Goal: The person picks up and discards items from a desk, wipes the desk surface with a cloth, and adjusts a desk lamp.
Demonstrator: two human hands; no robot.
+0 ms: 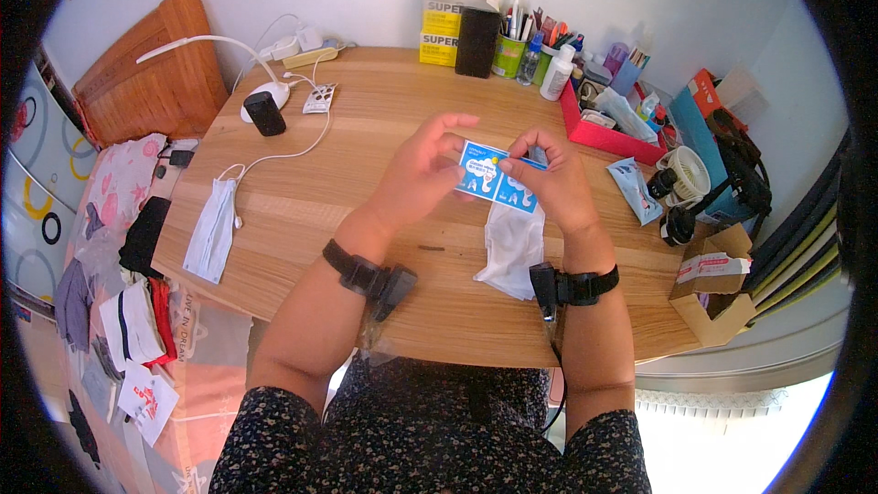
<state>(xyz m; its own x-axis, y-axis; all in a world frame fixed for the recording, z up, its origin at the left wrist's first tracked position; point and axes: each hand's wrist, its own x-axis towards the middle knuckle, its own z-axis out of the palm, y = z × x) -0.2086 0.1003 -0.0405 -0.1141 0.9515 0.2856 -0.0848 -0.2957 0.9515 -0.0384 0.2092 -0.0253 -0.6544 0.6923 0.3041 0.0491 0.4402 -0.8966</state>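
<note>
Over the middle of the table I hold a small flat blue-and-white packet (482,174), with a dividing line down its face. My left hand (421,169) pinches its left edge between thumb and fingers, the index finger stretched out above. My right hand (558,183) grips the other side, with the thumb pressed on the front; the fingers behind are partly hidden. Below the packet, close to my right wrist, lies a crumpled thin white piece of cloth or tissue (510,252). Each wrist wears a black strap with a small device.
On the wooden table (366,110), a face mask (210,229), desk lamp (267,96) and black box-like object (265,115) lie left. Yellow boxes (439,32), bottles and a red bin (604,123) stand at the back. A blue sachet (635,190) and open cardboard box (713,288) sit right.
</note>
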